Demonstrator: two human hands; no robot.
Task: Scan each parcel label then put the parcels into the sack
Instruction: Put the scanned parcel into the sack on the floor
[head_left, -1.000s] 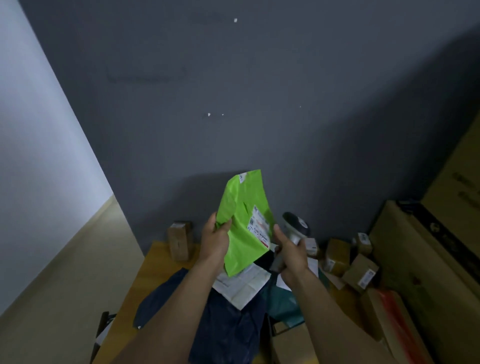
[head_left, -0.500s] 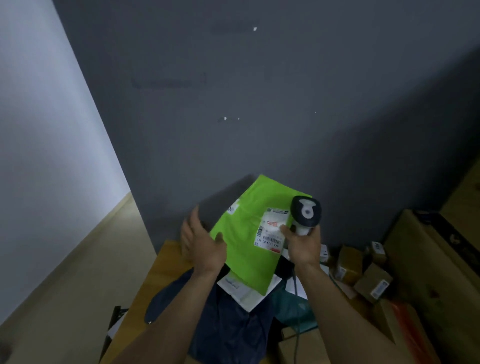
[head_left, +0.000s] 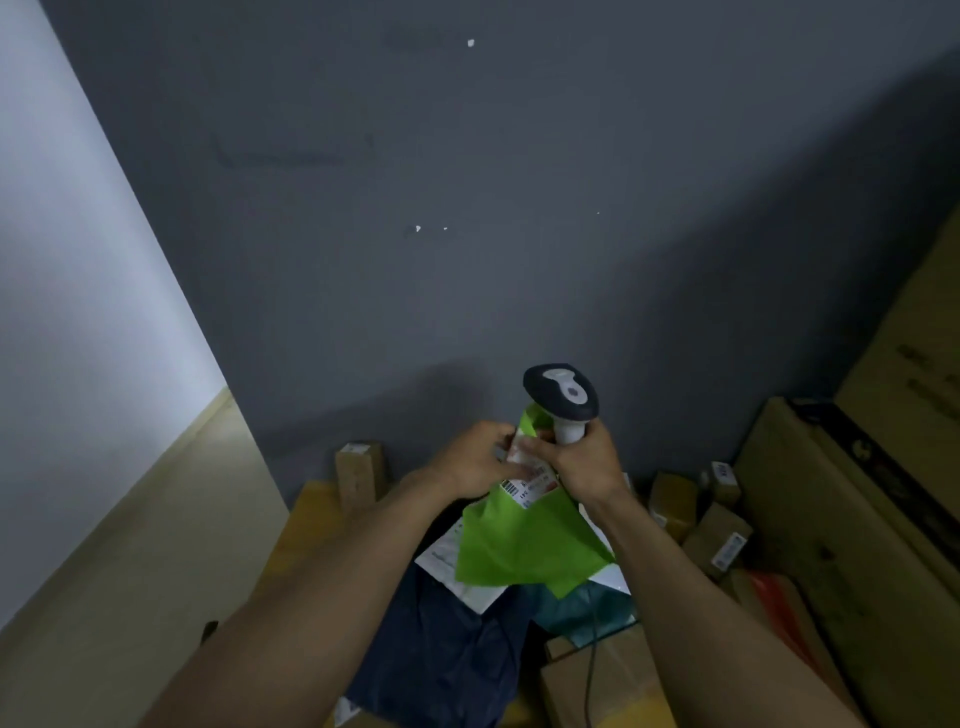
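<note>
A bright green mailer bag (head_left: 524, 545) hangs crumpled between both hands above the table, its white barcode label (head_left: 524, 480) showing near the top. My left hand (head_left: 470, 460) grips the bag's upper left part by the label. My right hand (head_left: 584, 462) holds a black and white handheld scanner (head_left: 563, 400) upright by its handle, and its fingers also pinch the bag's top. A dark blue sack (head_left: 441, 654) lies on the table below the bag.
A wooden table (head_left: 306, 519) carries a white mailer (head_left: 457, 571), a teal parcel (head_left: 587, 610) and several small cardboard boxes (head_left: 717, 538), with one upright box (head_left: 358, 473) at the back. Large cartons (head_left: 852, 519) stand right. A grey wall is close behind.
The green bag went from flat and spread, label facing me, to bunched and hanging down. Both hands came together at its top. The scanner now stands above the bag.
</note>
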